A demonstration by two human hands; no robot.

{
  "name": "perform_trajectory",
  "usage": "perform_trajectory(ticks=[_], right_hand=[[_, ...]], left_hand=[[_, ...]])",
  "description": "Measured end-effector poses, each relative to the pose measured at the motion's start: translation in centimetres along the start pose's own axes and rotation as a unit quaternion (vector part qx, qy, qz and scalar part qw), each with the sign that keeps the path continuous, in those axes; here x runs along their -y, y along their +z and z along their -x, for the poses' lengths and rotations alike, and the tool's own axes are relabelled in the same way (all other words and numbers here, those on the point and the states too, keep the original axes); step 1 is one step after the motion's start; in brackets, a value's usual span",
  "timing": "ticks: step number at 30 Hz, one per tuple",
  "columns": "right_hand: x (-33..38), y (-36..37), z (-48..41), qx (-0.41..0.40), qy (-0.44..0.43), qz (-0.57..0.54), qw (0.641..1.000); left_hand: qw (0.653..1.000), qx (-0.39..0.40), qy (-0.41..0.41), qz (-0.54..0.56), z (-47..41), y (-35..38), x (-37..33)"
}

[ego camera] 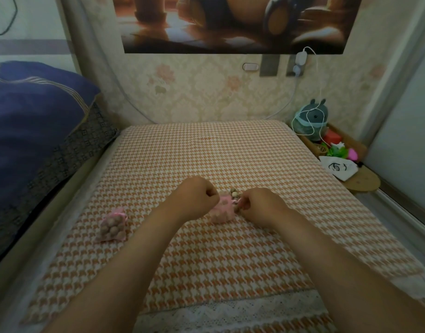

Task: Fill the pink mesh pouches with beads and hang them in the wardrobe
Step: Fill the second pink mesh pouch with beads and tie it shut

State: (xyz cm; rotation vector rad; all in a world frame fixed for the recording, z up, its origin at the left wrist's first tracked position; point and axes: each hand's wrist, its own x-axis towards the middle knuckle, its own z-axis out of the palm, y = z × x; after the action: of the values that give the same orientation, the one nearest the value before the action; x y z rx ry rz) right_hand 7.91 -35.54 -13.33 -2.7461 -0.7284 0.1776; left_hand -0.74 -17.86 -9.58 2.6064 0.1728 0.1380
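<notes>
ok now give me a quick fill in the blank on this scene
1. The filled pouch lies to the ____ of the left hand.
2. ____ pouches lie on the patterned cloth.
3. The right hand pinches the second pouch, which is ____ in colour.
Missing words: left; two; pink.

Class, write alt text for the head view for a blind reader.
On a houndstooth bedspread, the right hand pinches a pink pouch, the curled left hand at its other side, beads beside. A filled pouch lies further left.
</notes>
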Motion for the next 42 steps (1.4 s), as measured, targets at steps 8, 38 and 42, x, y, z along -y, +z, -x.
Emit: perform_trajectory(ticks=[8, 38, 42], right_hand=[[1.0, -0.6, -0.1, -0.068, 0.008, -0.038, 0.997], [1.3, -0.9, -0.3, -0.075, -0.078, -0.096, 0.990], [0.7, -0.2, -0.5, -0.047, -0.054, -0.067, 0.995]], left_hand=[[1.000, 0.010, 0.023, 0.017, 0.4, -0.9, 0.2], [0.999, 0.013, -0.002, 0.048, -0.1, -0.2, 1.3], [0.999, -0.003, -0.012, 0.048, -0.2, 0.1, 1.2]])
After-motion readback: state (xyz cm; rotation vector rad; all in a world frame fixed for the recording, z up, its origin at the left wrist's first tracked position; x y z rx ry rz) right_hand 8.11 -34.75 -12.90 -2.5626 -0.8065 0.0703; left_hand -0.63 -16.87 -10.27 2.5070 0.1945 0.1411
